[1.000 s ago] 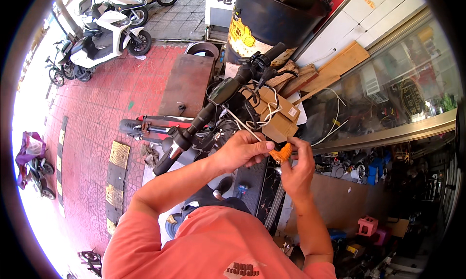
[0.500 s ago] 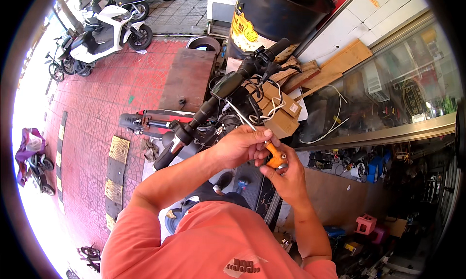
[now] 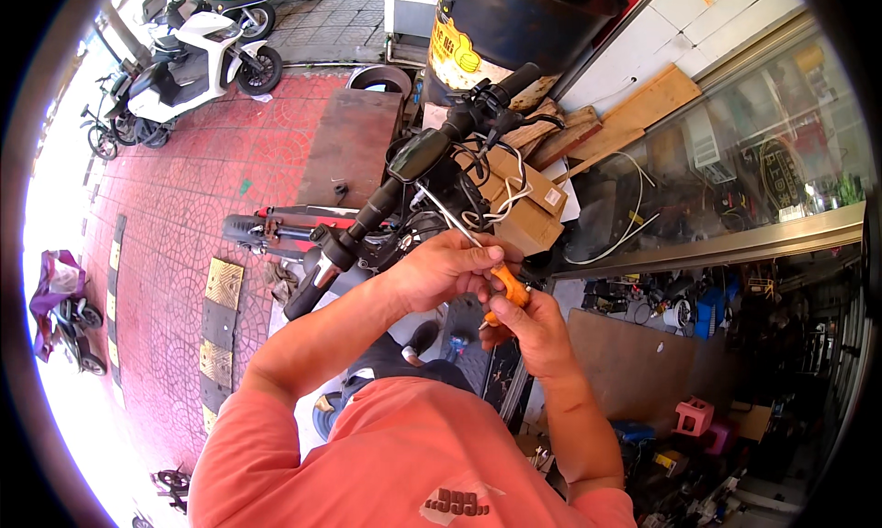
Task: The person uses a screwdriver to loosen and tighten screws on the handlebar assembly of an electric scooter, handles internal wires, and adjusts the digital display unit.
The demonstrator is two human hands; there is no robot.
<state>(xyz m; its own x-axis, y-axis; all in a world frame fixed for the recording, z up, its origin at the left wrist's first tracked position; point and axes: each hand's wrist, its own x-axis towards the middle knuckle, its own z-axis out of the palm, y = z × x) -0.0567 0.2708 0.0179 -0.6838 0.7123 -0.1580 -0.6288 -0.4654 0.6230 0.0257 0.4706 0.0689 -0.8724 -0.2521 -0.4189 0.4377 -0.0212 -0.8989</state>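
An orange-handled screwdriver is held between both hands, its long metal shaft slanting up and left. The tip lies just beneath the handlebar, by the dark oval display; whether it sits in a screw is too small to tell. My left hand is closed, thumb and fingers pinching the shaft close to the handle. My right hand is closed around the orange handle, which looks bent or stubby at its lower end. Black and white cables loop out beside the display.
Behind the handlebar stand cardboard boxes, wooden planks and a large black drum. A glass display case runs along the right. On the red paving lies a black-and-yellow speed bump; a white scooter is parked farther off.
My right hand has shifted slightly left and turned the orange handle, so its lower end now points more to the left. My left hand stays on the shaft.
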